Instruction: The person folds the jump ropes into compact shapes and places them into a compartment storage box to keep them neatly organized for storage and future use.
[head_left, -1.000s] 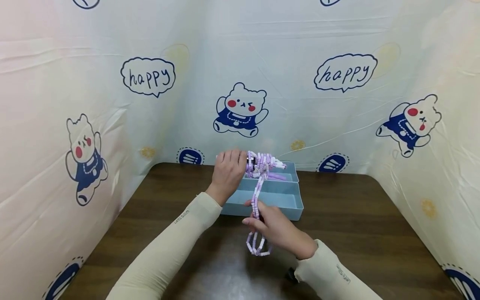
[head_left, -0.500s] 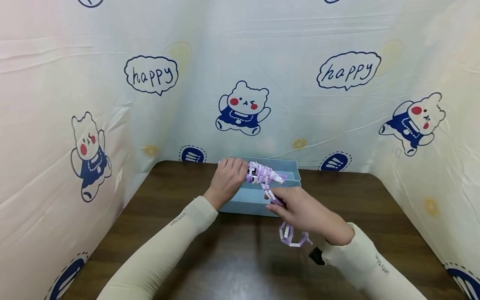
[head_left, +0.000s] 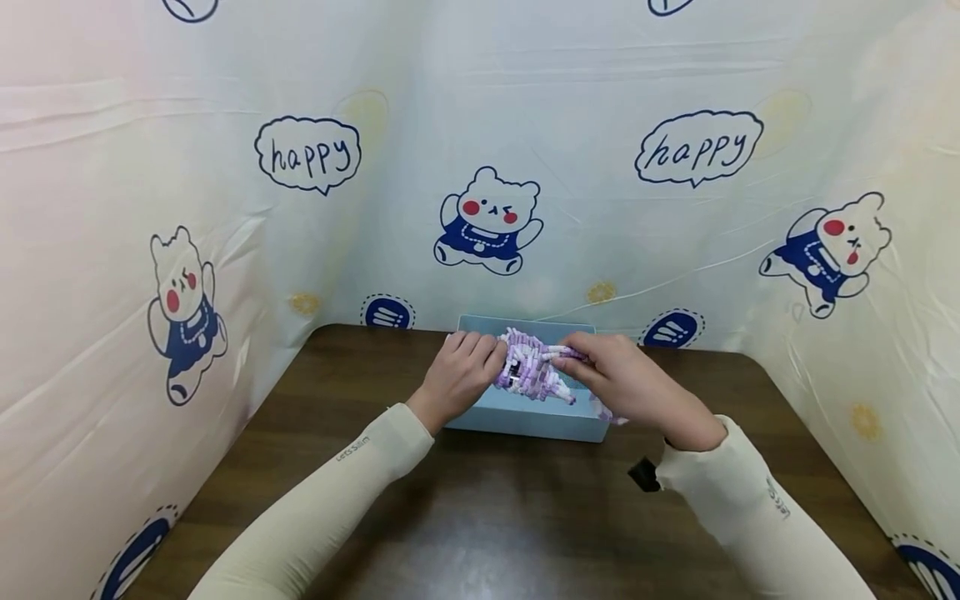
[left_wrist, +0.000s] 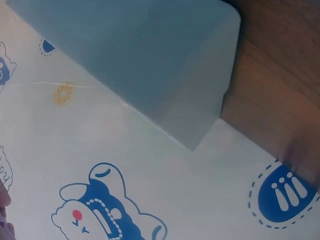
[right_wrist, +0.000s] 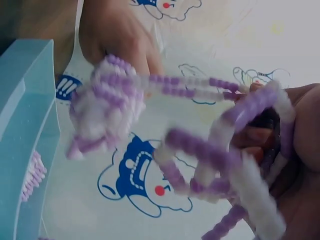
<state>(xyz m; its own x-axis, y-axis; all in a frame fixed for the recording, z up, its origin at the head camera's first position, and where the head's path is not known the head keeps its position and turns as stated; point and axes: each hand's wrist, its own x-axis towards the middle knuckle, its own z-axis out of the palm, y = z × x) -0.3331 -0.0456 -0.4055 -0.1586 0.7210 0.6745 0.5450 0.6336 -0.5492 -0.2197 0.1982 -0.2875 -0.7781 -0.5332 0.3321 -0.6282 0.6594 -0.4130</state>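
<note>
A purple-and-white beaded jump rope is wound into a thick bundle, with small black parts between its coils. My left hand grips the bundle's left end. From the bundle a doubled strand runs taut to my right hand, which pinches it between thumb and curled fingers. Loose loops of the rope hang by the right hand, large in the right wrist view. Both hands are above a light blue box. In the left wrist view only a sliver of fingers shows.
The box stands at the back of a dark wooden table. In the right wrist view a purple-and-white beaded piece shows at the box. Printed cloth encloses the back and sides. A black piece juts from the right sleeve.
My right hand has swung from below the bundle up and to its right, carrying the strand. The bundle has dropped slightly and tilted in the left hand. The hanging loops have risen too.
</note>
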